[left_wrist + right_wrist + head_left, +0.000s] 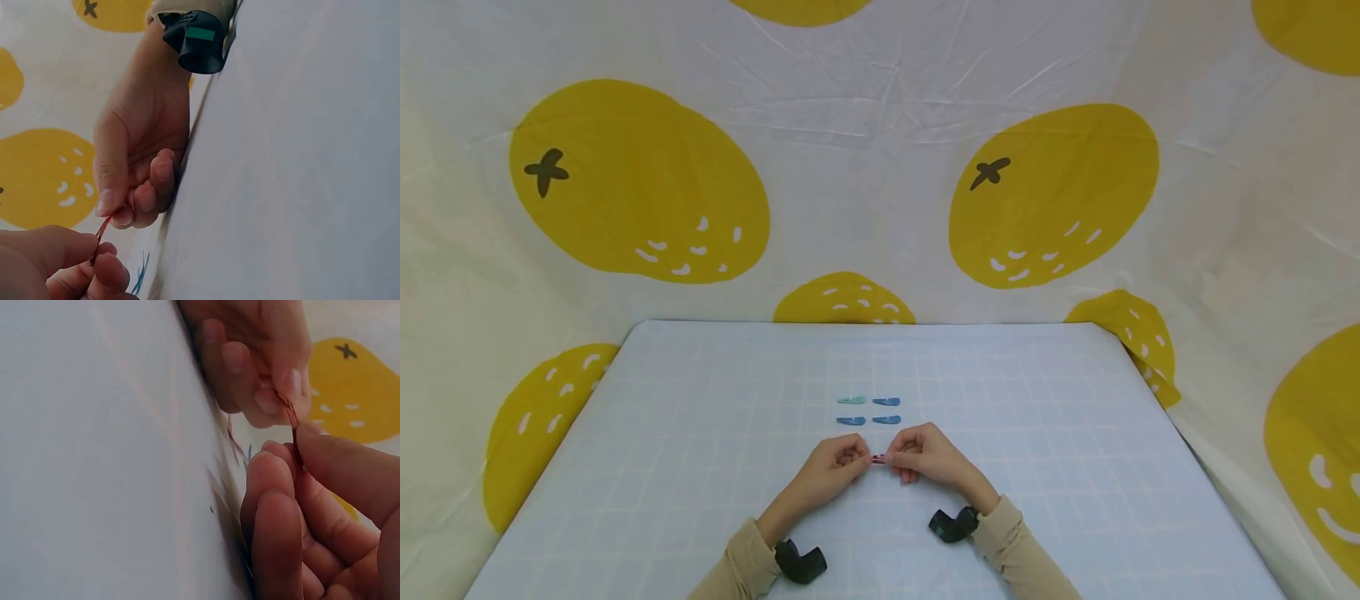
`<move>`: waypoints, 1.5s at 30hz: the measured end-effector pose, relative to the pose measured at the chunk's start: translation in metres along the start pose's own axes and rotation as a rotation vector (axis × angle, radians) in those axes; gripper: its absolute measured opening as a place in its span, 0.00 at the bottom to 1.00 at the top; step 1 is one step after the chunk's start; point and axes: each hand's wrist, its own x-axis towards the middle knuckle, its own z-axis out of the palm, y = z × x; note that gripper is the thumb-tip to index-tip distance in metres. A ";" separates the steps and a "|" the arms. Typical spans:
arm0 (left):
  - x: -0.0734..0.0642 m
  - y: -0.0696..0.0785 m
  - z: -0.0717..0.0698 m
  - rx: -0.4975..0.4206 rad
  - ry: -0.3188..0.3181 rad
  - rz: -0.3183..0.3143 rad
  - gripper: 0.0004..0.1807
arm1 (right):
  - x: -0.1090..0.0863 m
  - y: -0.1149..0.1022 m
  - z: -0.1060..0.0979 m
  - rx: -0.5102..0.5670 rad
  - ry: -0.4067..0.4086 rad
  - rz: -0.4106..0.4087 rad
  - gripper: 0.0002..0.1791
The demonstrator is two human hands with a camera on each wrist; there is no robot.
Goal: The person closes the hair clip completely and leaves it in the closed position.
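A red snap hair clip (878, 459) is stretched between the two hands near the middle of the table. My left hand (832, 472) pinches one end between thumb and index finger. At the other end, the right hand (934, 457) grips it with thumb and fingers. In the right wrist view the clip (294, 425) appears as a thin piece with its two layers parted, its ends covered by fingertips. Just beyond the hands lie a mint green clip (852, 400) and three blue clips, one of them (887, 420) close above the right hand's knuckles.
The clips lie in two short rows on a table (700, 400) with a pale checked cover. Behind it hangs a white cloth (857, 183) printed with yellow fruit. Black camera mounts (800, 562) sit at both wrists beside beige sleeves (1026, 550).
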 end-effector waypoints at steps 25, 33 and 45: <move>-0.005 0.021 0.003 0.027 0.066 -0.009 0.07 | -0.007 -0.017 0.001 0.014 -0.033 -0.060 0.10; -0.001 0.008 0.005 0.067 0.079 0.007 0.11 | -0.003 -0.007 0.005 -0.045 0.012 -0.081 0.13; -0.002 0.008 0.006 0.071 0.095 0.013 0.11 | 0.002 0.014 0.003 -0.053 0.001 -0.103 0.13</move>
